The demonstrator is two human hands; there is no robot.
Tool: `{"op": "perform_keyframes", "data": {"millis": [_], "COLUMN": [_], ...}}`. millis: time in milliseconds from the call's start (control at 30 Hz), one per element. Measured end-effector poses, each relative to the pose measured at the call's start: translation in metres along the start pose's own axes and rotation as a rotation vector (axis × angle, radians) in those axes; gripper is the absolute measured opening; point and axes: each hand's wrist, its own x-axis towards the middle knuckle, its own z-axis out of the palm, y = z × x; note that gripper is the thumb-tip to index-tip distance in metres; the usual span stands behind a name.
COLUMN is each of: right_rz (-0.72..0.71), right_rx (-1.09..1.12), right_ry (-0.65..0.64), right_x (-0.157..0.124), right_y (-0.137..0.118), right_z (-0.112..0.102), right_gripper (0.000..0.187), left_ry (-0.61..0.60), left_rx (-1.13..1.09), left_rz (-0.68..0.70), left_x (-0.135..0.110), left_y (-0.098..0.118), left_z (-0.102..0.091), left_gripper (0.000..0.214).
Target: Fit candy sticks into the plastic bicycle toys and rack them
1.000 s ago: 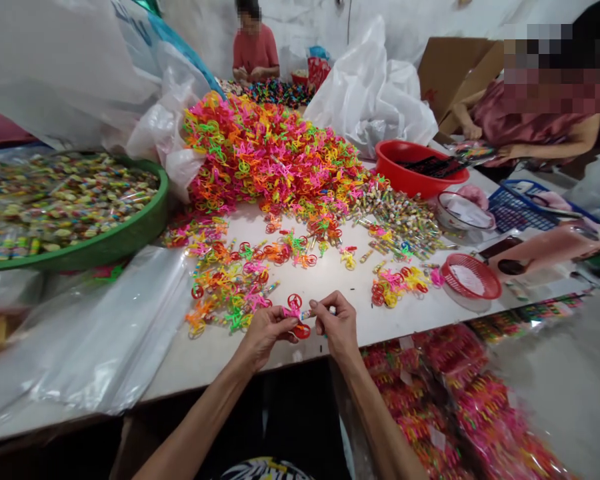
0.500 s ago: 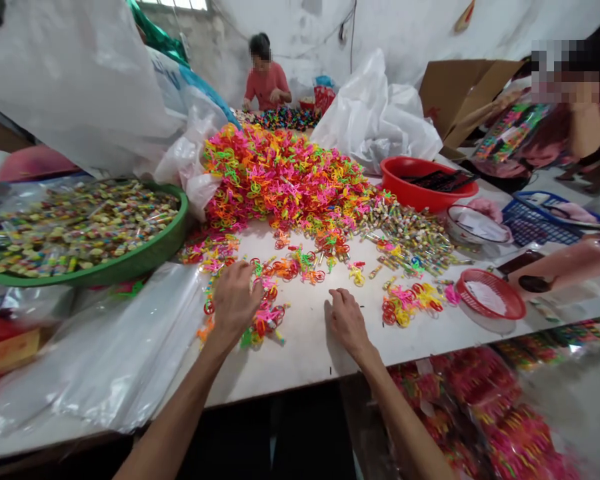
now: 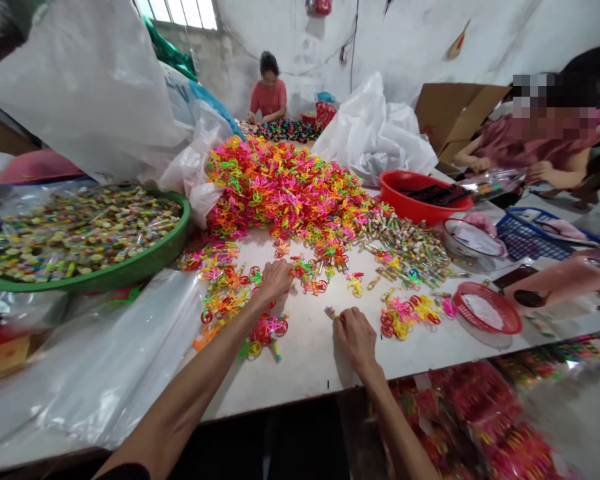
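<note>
My left hand (image 3: 277,280) reaches over the white table to a loose cluster of bright plastic toy pieces (image 3: 310,270). Its fingers are curled down and pressed together, and what they hold, if anything, is hidden. Closer to the front edge, my right hand (image 3: 358,337) pinches a small striped tube (image 3: 331,312), whose end sticks out to the left of the fingers. More toy pieces (image 3: 270,325) lie under and beside my left forearm. A small group of pink, yellow and red pieces (image 3: 410,313) rests right of my right hand.
Behind the hands rises a big heap of toy pieces (image 3: 285,187), with a pile of small tubes (image 3: 410,240) at its right. A green basin (image 3: 180,230) and plastic bags (image 3: 125,360) stand left. Right are a red basin (image 3: 395,193) and red basket (image 3: 513,320). Two people sit beyond.
My left hand has moved right and away from me, its fingers now closed at the toy pieces. My right hand has shifted slightly nearer and now holds a small striped tube.
</note>
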Motion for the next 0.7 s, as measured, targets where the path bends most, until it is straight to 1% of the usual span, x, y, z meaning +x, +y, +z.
{"op": "perform_keyframes", "data": {"millis": [67,133,167,200,233,267,300,367,400,433,467,500,533,633,700], "right_rz": [0.117,0.221,0.250,0.267,0.275,0.278,0.283,0.315,0.338,0.362,0.381,0.390,0.392,0.387,0.397], "right_rx": [0.395,0.799,0.949,1.052,1.108,1.132,1.144,1.193,1.236,1.286,1.332,1.365,1.385,1.419,1.461], "right_ry": [-0.032,-0.099,-0.129,-0.142,-0.136,-0.122,-0.107,-0.096,-0.107,-0.129,-0.152,-0.174,-0.193,-0.240,-0.258], "right_x": [0.000,-0.001,-0.002,-0.004,-0.005,-0.006,-0.007,-0.009,-0.010,-0.010,-0.011,-0.012,-0.013,-0.016,-0.018], "right_y": [-0.009,-0.023,-0.031,-0.039,-0.045,-0.051,-0.054,-0.056,-0.054,-0.052,-0.050,-0.049,-0.047,-0.047,-0.047], "right_z": [-0.001,-0.006,-0.009,-0.012,-0.014,-0.016,-0.018,-0.018,-0.018,-0.018,-0.018,-0.018,-0.018,-0.018,-0.018], "right_gripper": [0.018,0.026,0.030,0.031,0.030,0.027,0.024,0.020,0.020,0.019,0.019,0.019,0.019,0.019,0.018], "left_ry": [0.034,0.028,0.012,-0.004,-0.025,-0.062,-0.119,-0.283,-0.373,-0.449,-0.494,-0.506,-0.484,-0.369,-0.376], "left_rx": [-0.078,-0.174,-0.223,-0.257,-0.312,-0.418,-0.582,-1.044,-1.283,-1.475,-1.593,-1.668,-1.721,-1.848,-1.914], "left_rz": [-0.004,0.005,0.012,0.021,0.031,0.043,0.049,0.017,-0.028,-0.086,-0.145,-0.197,-0.233,-0.283,-0.315], "left_x": [-0.017,-0.039,-0.050,-0.062,-0.072,-0.082,-0.091,-0.105,-0.110,-0.114,-0.116,-0.118,-0.119,-0.120,-0.122], "left_y": [0.010,0.021,0.027,0.032,0.036,0.040,0.042,0.044,0.044,0.043,0.042,0.042,0.041,0.042,0.044], "left_z": [-0.001,-0.002,-0.001,-0.001,-0.001,-0.001,-0.001,-0.001,0.001,0.003,0.006,0.009,0.013,0.023,0.025], "left_gripper": [0.023,0.026,0.027,0.027,0.026,0.025,0.025,0.028,0.031,0.034,0.036,0.037,0.037,0.042,0.046]}}
